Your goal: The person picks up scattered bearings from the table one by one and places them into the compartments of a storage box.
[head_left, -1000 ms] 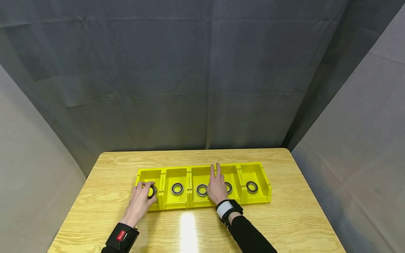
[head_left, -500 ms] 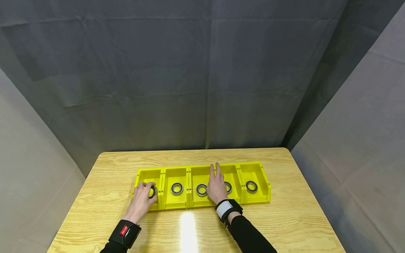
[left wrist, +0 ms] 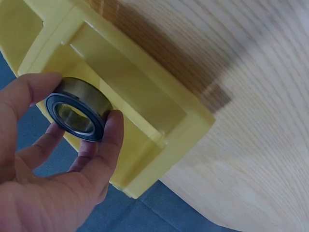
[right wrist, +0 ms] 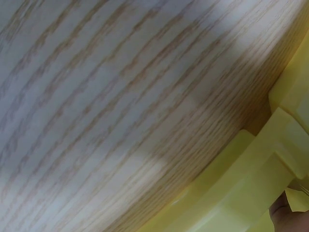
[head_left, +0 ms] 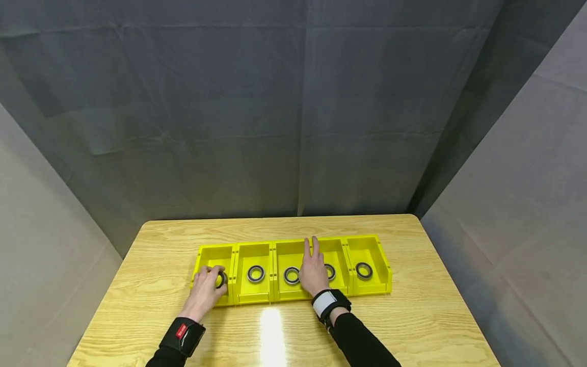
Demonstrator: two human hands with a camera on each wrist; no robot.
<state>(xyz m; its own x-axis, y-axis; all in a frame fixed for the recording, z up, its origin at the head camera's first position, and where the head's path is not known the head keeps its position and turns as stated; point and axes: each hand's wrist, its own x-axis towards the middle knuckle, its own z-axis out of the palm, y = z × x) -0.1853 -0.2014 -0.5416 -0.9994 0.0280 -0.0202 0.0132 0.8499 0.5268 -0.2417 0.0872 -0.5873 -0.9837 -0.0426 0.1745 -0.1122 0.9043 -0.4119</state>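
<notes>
My left hand [head_left: 204,291] pinches a ball bearing [left wrist: 77,110] by its outer rim, thumb on one side and fingertip on the other. The ring is tilted and held over the leftmost yellow bin [left wrist: 130,82]. My right hand [head_left: 314,272] rests at the divider between the third and fourth bins, two fingers pointing straight toward the back. Its thumb is hidden in the head view; only a bit of skin [right wrist: 292,220] shows in the right wrist view. Bearings lie flat in the second bin [head_left: 256,274], the third bin [head_left: 291,276] and, partly covered by that hand, the fourth.
The rightmost bin [head_left: 367,250] also holds a bearing [head_left: 364,271]. All the bins stand side by side in one row on a wooden table [head_left: 412,326]. A grey cloth [head_left: 229,127] hangs behind the table, with lighter panels at both sides.
My left wrist has shifted slightly forward and to the right, while its fingers keep their grip on the bearing. The right hand has stayed in place.
</notes>
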